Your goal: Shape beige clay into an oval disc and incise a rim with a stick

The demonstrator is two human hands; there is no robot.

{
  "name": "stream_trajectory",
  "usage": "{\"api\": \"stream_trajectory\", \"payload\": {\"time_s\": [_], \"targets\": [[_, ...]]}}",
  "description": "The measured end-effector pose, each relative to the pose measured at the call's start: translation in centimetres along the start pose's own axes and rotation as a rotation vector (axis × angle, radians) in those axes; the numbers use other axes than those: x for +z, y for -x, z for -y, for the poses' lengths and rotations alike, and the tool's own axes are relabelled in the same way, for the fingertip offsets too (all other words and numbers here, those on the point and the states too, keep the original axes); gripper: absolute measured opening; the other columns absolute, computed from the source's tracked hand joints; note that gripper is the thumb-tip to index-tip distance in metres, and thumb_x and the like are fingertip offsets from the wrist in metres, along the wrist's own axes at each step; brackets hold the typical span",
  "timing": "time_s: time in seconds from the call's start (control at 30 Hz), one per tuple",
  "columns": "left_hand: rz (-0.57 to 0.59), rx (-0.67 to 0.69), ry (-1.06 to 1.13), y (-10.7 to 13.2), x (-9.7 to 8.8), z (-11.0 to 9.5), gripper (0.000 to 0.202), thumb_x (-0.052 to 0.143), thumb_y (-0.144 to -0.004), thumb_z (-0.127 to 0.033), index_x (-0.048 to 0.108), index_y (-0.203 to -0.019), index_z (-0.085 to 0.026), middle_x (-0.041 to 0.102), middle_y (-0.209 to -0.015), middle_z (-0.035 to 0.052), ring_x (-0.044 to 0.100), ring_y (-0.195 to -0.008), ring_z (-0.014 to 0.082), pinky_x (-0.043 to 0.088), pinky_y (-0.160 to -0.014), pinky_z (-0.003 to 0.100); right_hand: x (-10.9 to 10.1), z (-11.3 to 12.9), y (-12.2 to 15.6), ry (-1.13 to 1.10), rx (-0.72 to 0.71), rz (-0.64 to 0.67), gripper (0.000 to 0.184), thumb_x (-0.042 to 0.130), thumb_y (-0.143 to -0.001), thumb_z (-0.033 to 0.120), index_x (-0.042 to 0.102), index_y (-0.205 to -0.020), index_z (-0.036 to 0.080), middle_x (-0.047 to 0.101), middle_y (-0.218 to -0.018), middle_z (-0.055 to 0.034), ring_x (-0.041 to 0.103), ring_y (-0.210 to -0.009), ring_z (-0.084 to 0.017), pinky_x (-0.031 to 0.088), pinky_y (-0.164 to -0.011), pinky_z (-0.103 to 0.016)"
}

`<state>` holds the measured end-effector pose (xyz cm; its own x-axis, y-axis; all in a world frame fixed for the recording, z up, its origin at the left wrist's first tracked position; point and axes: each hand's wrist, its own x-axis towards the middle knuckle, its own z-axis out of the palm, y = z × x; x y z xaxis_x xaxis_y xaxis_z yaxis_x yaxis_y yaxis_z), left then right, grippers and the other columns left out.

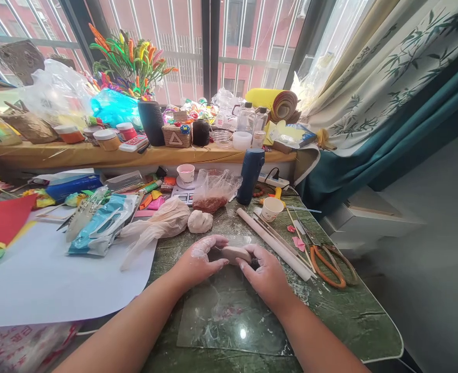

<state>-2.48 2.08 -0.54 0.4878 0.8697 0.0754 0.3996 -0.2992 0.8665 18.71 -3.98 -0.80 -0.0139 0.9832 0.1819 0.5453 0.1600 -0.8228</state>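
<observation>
A smooth, pale lump of clay (235, 254) is between my two hands, low over a clear sheet (213, 316) on the green table. My left hand (203, 259) curves around the clay's left end, thumb in front and fingers behind. Around the other end, my right hand (266, 272) has its thumb and fingers closed. White residue coats the fingers and the back of my left hand. A larger lump of whitish clay (200, 221) sits just beyond, beside a crumpled plastic bag (169, 217).
To the right lie a pale rolling pin (273, 244), thin sticks and orange-handled scissors (328, 267). A paper cup (271, 209) and dark blue bottle (251, 176) stand behind. White paper (77, 290) and a blue packet (100, 225) occupy the left. Jars line the windowsill.
</observation>
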Motion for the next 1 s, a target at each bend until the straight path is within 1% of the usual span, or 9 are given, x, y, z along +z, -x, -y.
{"api": "stream_trajectory", "payload": {"time_s": [0.07, 0.23, 0.33, 0.47, 0.6, 0.7, 0.8, 0.9, 1.0], "targets": [[0.005, 0.001, -0.045, 0.0, 0.0, -0.2, 0.045, 0.078, -0.077, -0.024, 0.067, -0.12, -0.024, 0.075, -0.121, 0.0052, 0.07, -0.111, 0.0263, 0.053, -0.101, 0.038, 0.2, 0.0, 0.0, -0.018, 0.001, 0.018, 0.016, 0.062, -0.088, 0.028, 0.067, -0.103, 0.024, 0.074, -0.099, -0.0038, 0.067, -0.091, -0.024, 0.051, -0.083, -0.035], [0.007, 0.039, -0.109, 0.1, 0.0, -0.7, 0.024, 0.069, -0.082, -0.019, 0.072, -0.105, -0.025, 0.077, -0.103, 0.001, 0.071, -0.098, 0.0227, 0.054, -0.092, 0.035, 0.4, -0.1, -0.2, -0.067, -0.05, 0.064, 0.024, 0.063, -0.087, 0.023, 0.068, -0.111, 0.026, 0.074, -0.11, -0.0035, 0.067, -0.102, -0.024, 0.05, -0.092, -0.037], [-0.041, 0.069, -0.056, 0.4, 0.1, -0.9, 0.027, 0.069, -0.084, -0.02, 0.069, -0.11, -0.024, 0.075, -0.104, 0.002, 0.07, -0.099, 0.0213, 0.054, -0.094, 0.034, 0.2, -0.1, -0.2, -0.047, -0.078, 0.09, 0.017, 0.063, -0.089, 0.025, 0.071, -0.103, 0.026, 0.074, -0.101, -0.0032, 0.067, -0.095, -0.024, 0.05, -0.087, -0.036], [-0.061, 0.17, -0.004, 0.7, 0.2, -1.0, 0.039, 0.071, -0.085, -0.02, 0.064, -0.123, -0.025, 0.07, -0.123, 0.0068, 0.066, -0.112, 0.0237, 0.052, -0.101, 0.039, -0.2, -0.1, -0.2, -0.11, -0.079, 0.07, 0.015, 0.062, -0.09, 0.026, 0.072, -0.101, 0.025, 0.074, -0.101, -0.004, 0.066, -0.096, -0.024, 0.05, -0.087, -0.035], [-0.087, 0.268, 0.013, 0.6, 0.0, -0.7, 0.049, 0.077, -0.082, -0.023, 0.06, -0.128, -0.026, 0.057, -0.144, 0.0104, 0.052, -0.135, 0.029, 0.045, -0.111, 0.045, -0.3, 0.0, -0.2, -0.138, -0.027, 0.053, 0.018, 0.061, -0.09, 0.027, 0.07, -0.106, 0.025, 0.074, -0.102, -0.0034, 0.067, -0.096, -0.024, 0.051, -0.087, -0.035], [-0.039, 0.175, -0.009, 0.5, 0.0, -0.6, 0.051, 0.076, -0.082, -0.021, 0.059, -0.13, -0.026, 0.064, -0.133, 0.0089, 0.061, -0.124, 0.0272, 0.05, -0.105, 0.043, 0.0, -0.1, -0.2, -0.139, -0.008, 0.04, 0.015, 0.063, -0.089, 0.028, 0.069, -0.102, 0.025, 0.074, -0.1, -0.0033, 0.068, -0.094, -0.024, 0.052, -0.086, -0.035], [0.024, 0.074, -0.039, 0.4, 0.1, -0.8, 0.049, 0.075, -0.081, -0.021, 0.062, -0.128, -0.026, 0.071, -0.124, 0.0057, 0.067, -0.113, 0.0259, 0.053, -0.1, 0.039, 0.5, -0.6, -0.3, -0.269, 0.081, 0.037, 0.017, 0.064, -0.088, 0.03, 0.066, -0.104, 0.024, 0.074, -0.098, -0.0039, 0.069, -0.092, -0.024, 0.054, -0.083, -0.036], [0.041, 0.05, -0.093, 0.3, 0.4, -0.8, 0.04, 0.074, -0.081, -0.02, 0.067, -0.12, -0.026, 0.074, -0.117, 0.0027, 0.068, -0.108, 0.0254, 0.053, -0.097, 0.037, 0.9, -1.1, -0.4, -0.389, 0.144, 0.039, 0.023, 0.065, -0.087, 0.03, 0.064, -0.109, 0.024, 0.074, -0.102, -0.0048, 0.07, -0.094, -0.024, 0.056, -0.085, -0.037], [0.023, 0.049, -0.128, 0.3, 0.5, -0.7, 0.029, 0.07, -0.082, -0.017, 0.071, -0.11, -0.026, 0.076, -0.109, 0.0001, 0.069, -0.102, 0.0232, 0.053, -0.093, 0.035, 0.7, -1.1, -0.4, -0.365, 0.109, 0.046, 0.031, 0.066, -0.086, 0.027, 0.066, -0.117, 0.025, 0.073, -0.113, -0.0052, 0.069, -0.104, -0.024, 0.053, -0.094, -0.039]]}}
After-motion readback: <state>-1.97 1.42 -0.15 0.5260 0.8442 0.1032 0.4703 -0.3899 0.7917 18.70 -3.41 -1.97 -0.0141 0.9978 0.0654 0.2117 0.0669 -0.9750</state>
